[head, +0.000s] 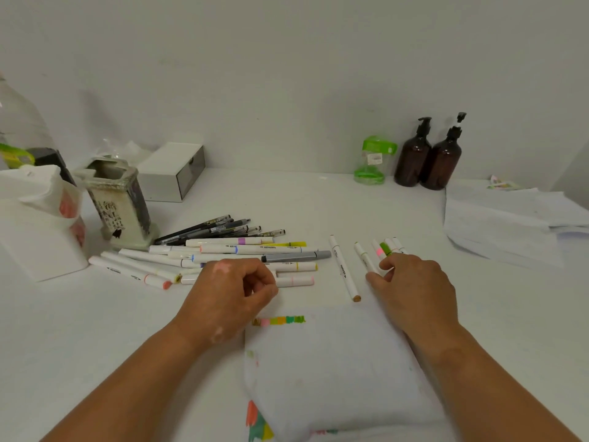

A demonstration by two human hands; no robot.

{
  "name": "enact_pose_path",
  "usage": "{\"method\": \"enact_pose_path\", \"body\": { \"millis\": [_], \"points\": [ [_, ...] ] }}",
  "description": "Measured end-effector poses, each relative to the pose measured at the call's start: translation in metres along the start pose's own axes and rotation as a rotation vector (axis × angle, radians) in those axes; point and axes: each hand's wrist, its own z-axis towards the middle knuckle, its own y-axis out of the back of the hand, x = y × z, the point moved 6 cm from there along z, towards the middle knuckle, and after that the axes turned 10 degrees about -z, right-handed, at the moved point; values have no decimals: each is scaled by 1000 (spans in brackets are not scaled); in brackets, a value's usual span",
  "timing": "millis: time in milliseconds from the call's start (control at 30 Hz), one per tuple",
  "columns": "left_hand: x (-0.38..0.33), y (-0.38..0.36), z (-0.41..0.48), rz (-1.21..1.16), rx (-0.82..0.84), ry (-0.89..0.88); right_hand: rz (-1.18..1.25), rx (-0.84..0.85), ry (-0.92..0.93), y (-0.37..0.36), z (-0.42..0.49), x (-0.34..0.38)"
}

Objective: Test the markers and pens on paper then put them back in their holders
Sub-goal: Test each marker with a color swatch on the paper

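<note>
The table (318,202) was white and smooth, so I judged that any round barrel set down loose could roll. The paper (334,371) lay between my forearms with neither hand pressing it. A stroke made that way could drag the sheet and spoil the test. My left hand (229,291) sat at the near edge of the pile, fingers curled toward the thumb; I could not tell whether it pinched anything. My right hand (414,285) rested on the near ends of the small group, thumb and forefinger curled about them, but I could not confirm a firm grip. The holder (119,205) stood upright at the left, well apart from both hands. It is tall and narrow and could tip if markers were dropped in carelessly. The pile (223,256) of markers lay touching the pens (220,229) behind it, so a forearm reaching across to the holder could scatter both. The small group (387,248) lay near the lone marker (344,269), so tested and untested ones could get mixed. I could not tell whether its brown end was a cap or a bare tip, and a bare tip could dry out or mark the table. The swatches (279,320) lay just beside my left wrist, where wet ink could smear.
</note>
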Motion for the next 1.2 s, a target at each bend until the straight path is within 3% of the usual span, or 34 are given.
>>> {"method": "enact_pose_path", "body": {
  "millis": [200, 300, 433, 500, 767, 900, 1067, 1200],
  "points": [
    [12, 26, 7, 44, -97, 31, -188, 47, 95, 5, 13, 21],
    [16, 28, 7, 30, -97, 44, -153, 21, 129, 17, 15, 37],
    [18, 27, 8, 19, -91, 45, 140, 140, 451, 22, -8, 96],
    [17, 27, 8, 3, -89, 46, 145, 209, 560, 16, -22, 122],
    [19, 35, 9, -46, -154, 57, 71, 187, 646, 9, -27, 138],
    [19, 40, 10, -95, -230, 58, 152, 274, 657, 22, -22, 112],
    [16, 40, 9, -218, -311, 61, 467, 320, 525, 38, -24, 76],
    [2, 19, 2, -266, -180, 41, 1034, 522, 279, 31, -37, 68]
  ]
}}
